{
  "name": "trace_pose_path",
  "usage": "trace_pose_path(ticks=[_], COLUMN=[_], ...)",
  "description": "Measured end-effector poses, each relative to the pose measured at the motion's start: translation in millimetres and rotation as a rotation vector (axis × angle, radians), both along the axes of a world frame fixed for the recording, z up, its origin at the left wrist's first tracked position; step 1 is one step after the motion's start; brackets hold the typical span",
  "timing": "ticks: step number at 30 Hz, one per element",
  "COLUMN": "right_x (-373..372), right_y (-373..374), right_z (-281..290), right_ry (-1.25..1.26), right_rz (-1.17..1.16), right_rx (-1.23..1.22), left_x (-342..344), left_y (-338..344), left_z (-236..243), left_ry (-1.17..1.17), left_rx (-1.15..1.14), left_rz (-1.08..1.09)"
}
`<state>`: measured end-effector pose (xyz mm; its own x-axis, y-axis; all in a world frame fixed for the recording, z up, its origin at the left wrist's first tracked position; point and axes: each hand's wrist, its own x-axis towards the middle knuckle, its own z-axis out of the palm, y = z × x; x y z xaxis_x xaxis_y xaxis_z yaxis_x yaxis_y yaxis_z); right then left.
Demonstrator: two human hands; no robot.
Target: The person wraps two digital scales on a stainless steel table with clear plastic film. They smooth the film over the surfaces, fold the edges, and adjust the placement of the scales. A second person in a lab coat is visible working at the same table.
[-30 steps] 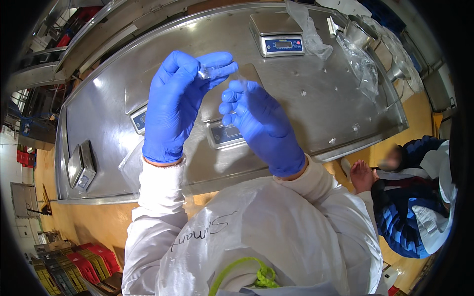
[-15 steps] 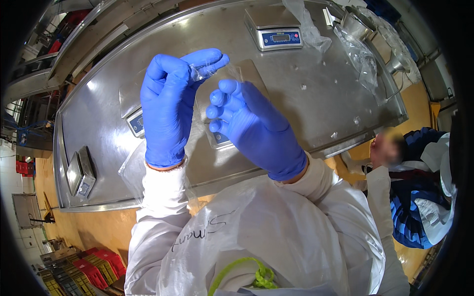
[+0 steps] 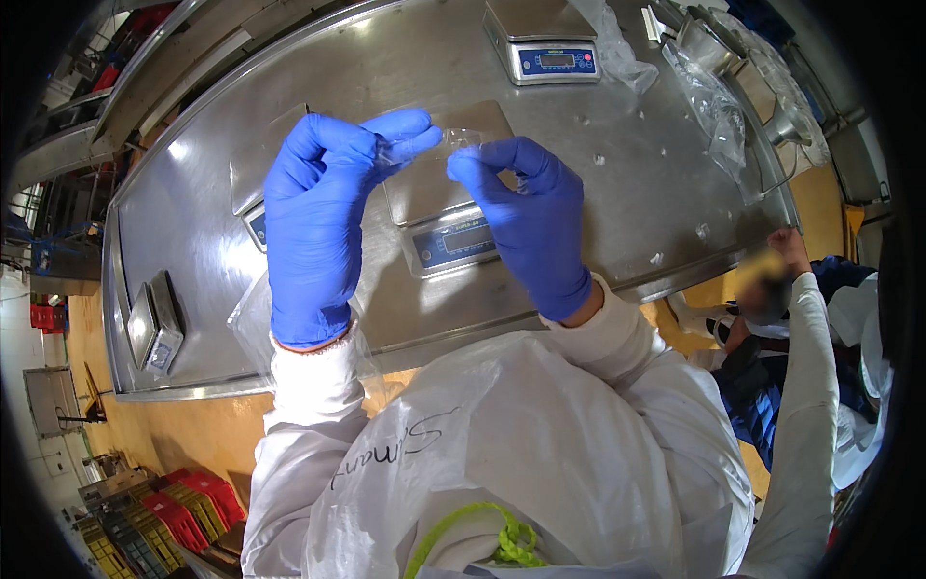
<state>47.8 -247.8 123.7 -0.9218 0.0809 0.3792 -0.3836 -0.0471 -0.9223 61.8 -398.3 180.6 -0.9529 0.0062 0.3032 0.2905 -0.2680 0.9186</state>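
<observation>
My blue-gloved left hand point(image 3: 313, 222) is closed in a pinch on a small piece of clear plastic point(image 3: 394, 151), with two fingers reaching out beyond it. My blue-gloved right hand point(image 3: 531, 217) has its fingertips pinched at more thin clear plastic point(image 3: 463, 137), just right of the left fingertips. Both hands are held above a steel-topped scale point(image 3: 444, 241) with a blue display panel. A second scale point(image 3: 254, 225) is partly hidden behind my left hand. Loose clear plastic point(image 3: 249, 314) hangs beside my left wrist.
The steel table point(image 3: 627, 193) has a scale point(image 3: 540, 53) at the back, a steel box point(image 3: 154, 323) at left, and plastic bags point(image 3: 714, 125) beside a pot point(image 3: 712, 43). A person point(image 3: 791, 376) is at the right; red crates point(image 3: 183, 511) stand lower left.
My right hand's fingers have closed from a spread curl into a pinch at the plastic. My left hand has shifted slightly left. The other person's arm has reached up toward the table's corner.
</observation>
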Motion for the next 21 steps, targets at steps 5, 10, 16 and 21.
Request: trace_pose_path(ticks=[5,10,16,21], right_x=[-11,-21,-41,-47], right_y=[5,12,24,25], right_z=[-11,-18,-27,-28], right_ry=[0.346,0.521,0.645,0.694], right_rz=[-0.247,-0.385,-0.480,-0.471], right_rx=[0.347,0.558,0.749,0.744], left_x=[9,19,30,33], left_y=[7,16,20,22], left_z=[-5,-17,-25,-33], left_ry=[-0.127,-0.161,-0.128,-0.102], left_rx=[0.027,0.040,0.076,0.060], left_rz=[0.064,0.129,0.165,0.156])
